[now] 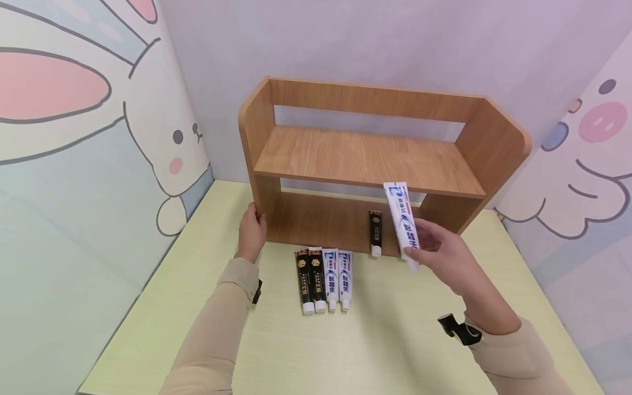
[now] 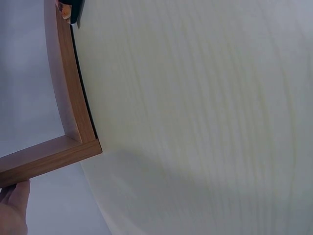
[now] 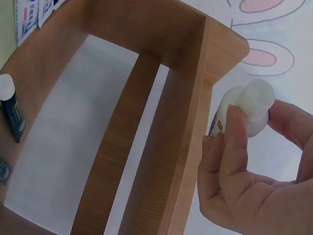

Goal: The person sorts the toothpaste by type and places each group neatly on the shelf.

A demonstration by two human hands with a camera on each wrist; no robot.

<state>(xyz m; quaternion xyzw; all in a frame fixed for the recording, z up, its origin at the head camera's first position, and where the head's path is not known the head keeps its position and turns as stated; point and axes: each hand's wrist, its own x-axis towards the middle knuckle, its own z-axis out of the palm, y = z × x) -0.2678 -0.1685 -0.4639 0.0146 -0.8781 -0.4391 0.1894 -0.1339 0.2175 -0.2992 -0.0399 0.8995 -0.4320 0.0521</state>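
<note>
A white toothpaste tube [image 1: 402,216] stands upright, cap down, pinched near its cap end by my right hand [image 1: 441,252] before the right half of the wooden shelf [image 1: 355,153]. From the right wrist view, its white cap [image 3: 258,98] points at the camera, with thumb and fingers [image 3: 234,147] around the tube. My left hand [image 1: 252,233] grips the front edge of the shelf's left side panel. A black toothpaste tube [image 1: 376,233] lies on the lower board; another dark tube [image 3: 5,171] beside it is partly cut off in the right wrist view.
On the table before the shelf lie two black tubes [image 1: 311,280] and two white tubes [image 1: 338,280] side by side, caps toward me. The shelf has an upper board [image 1: 365,156] and tall side panels. Cartoon-printed walls [image 1: 148,137] surround the pale table [image 1: 296,351].
</note>
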